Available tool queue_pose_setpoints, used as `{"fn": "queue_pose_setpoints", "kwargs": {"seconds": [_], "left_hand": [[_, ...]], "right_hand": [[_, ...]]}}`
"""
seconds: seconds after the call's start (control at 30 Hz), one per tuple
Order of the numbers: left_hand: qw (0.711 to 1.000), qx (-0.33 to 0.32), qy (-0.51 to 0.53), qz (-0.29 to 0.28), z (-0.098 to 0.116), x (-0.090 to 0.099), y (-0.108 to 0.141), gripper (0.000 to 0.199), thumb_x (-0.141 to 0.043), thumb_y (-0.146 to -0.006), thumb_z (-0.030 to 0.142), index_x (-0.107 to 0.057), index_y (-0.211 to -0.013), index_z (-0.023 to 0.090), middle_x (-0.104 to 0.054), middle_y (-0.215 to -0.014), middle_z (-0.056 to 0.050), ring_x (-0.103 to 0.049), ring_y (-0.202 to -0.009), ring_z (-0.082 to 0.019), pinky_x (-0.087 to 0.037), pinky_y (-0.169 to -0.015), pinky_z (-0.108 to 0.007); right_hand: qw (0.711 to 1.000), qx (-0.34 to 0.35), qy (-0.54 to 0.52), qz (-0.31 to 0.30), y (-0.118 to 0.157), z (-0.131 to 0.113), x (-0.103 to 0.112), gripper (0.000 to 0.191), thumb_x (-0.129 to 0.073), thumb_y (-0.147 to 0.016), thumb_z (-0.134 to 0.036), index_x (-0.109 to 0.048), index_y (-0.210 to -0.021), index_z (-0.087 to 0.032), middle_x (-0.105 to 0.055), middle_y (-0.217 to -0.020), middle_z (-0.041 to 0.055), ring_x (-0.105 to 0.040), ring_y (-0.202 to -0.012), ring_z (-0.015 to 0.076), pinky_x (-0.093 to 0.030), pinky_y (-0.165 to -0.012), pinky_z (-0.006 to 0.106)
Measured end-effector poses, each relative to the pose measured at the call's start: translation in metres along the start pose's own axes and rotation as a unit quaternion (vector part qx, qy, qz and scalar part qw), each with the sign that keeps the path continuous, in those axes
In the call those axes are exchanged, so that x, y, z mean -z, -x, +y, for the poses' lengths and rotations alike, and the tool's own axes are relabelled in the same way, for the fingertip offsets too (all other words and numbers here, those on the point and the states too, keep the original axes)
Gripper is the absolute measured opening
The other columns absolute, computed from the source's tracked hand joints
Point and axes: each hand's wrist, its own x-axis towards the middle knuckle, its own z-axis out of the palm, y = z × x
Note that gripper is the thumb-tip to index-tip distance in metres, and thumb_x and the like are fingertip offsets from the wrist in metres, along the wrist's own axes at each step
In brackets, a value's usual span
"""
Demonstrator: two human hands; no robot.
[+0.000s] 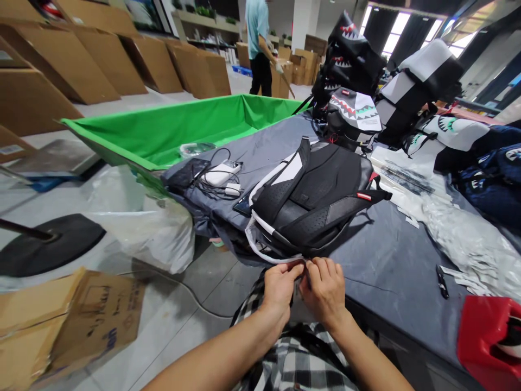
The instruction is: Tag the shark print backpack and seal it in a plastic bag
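A black and white backpack (313,195) lies on the grey-covered table with its padded back panel and shoulder straps facing up. Its near end hangs open along a white trimmed edge (260,251). My left hand (280,285) is closed, thumb and fingers pinching that edge at the table's front. Right beside it, my right hand (324,288) is also closed on the same edge, fingers curled over. The two hands almost touch. Whether a zipper pull sits between the fingertips is hidden. A red tag shows on the right shoulder strap.
Left of the backpack lie a white device (222,172) and tangled cables. A green fabric bin (171,127) stands behind. Stacked shark-print backpacks (354,111) fill the back right. A black marker (442,282) and a red container (484,336) are to the right. A person (258,46) stands in the background.
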Motion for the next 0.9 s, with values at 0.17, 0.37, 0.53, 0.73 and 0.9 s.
{"fn": "queue_pose_setpoints", "kwargs": {"seconds": [0.17,0.37,0.53,0.73,0.9], "left_hand": [[1.000,0.007,0.000,-0.022,0.011,-0.007,0.013,0.031,-0.081,-0.043,0.030,-0.078,-0.069,0.014,-0.076,-0.075,-0.009,-0.066,-0.078,-0.020,-0.050,-0.076,-0.030],[0.999,0.027,-0.004,-0.037,0.030,-0.001,0.042,0.039,-0.081,-0.050,0.028,-0.079,-0.087,0.016,-0.077,-0.103,-0.011,-0.068,-0.102,-0.024,-0.049,-0.094,-0.034],[0.998,-0.026,-0.014,-0.050,0.014,0.014,0.037,0.042,-0.078,-0.061,0.032,-0.076,-0.100,0.017,-0.075,-0.112,-0.011,-0.065,-0.113,-0.027,-0.045,-0.104,-0.039],[0.952,-0.216,-0.210,-0.053,-0.041,0.021,0.003,0.030,-0.066,-0.076,0.037,-0.074,-0.101,0.023,-0.074,-0.109,-0.010,-0.063,-0.107,-0.028,-0.043,-0.101,-0.042],[0.852,-0.355,-0.369,-0.114,-0.054,0.029,-0.004,0.023,-0.055,-0.085,0.036,-0.074,-0.083,0.023,-0.072,-0.086,-0.008,-0.062,-0.092,-0.028,-0.040,-0.096,-0.046]], "right_hand": [[1.000,-0.008,0.011,0.008,0.000,-0.005,-0.002,0.018,-0.046,-0.095,-0.027,-0.060,-0.095,-0.016,-0.063,-0.092,0.0120,-0.051,-0.088,0.0254,-0.034,-0.072,0.039],[0.997,-0.034,-0.049,0.045,0.001,0.003,-0.008,0.013,-0.047,-0.099,-0.021,-0.057,-0.091,-0.019,-0.064,-0.086,0.0064,-0.052,-0.083,0.0207,-0.034,-0.072,0.035],[0.990,-0.085,-0.108,0.023,0.002,0.004,-0.003,0.012,-0.050,-0.097,-0.019,-0.057,-0.088,-0.020,-0.063,-0.084,0.0033,-0.053,-0.081,0.0193,-0.034,-0.073,0.033],[0.977,-0.151,-0.151,0.004,-0.001,-0.001,0.003,0.015,-0.049,-0.098,-0.022,-0.058,-0.086,-0.021,-0.062,-0.080,0.0009,-0.054,-0.080,0.0188,-0.033,-0.073,0.033],[0.965,-0.194,-0.175,-0.002,-0.006,-0.003,0.003,0.017,-0.050,-0.095,-0.023,-0.057,-0.079,-0.021,-0.062,-0.077,0.0003,-0.054,-0.077,0.0180,-0.032,-0.074,0.032]]}}
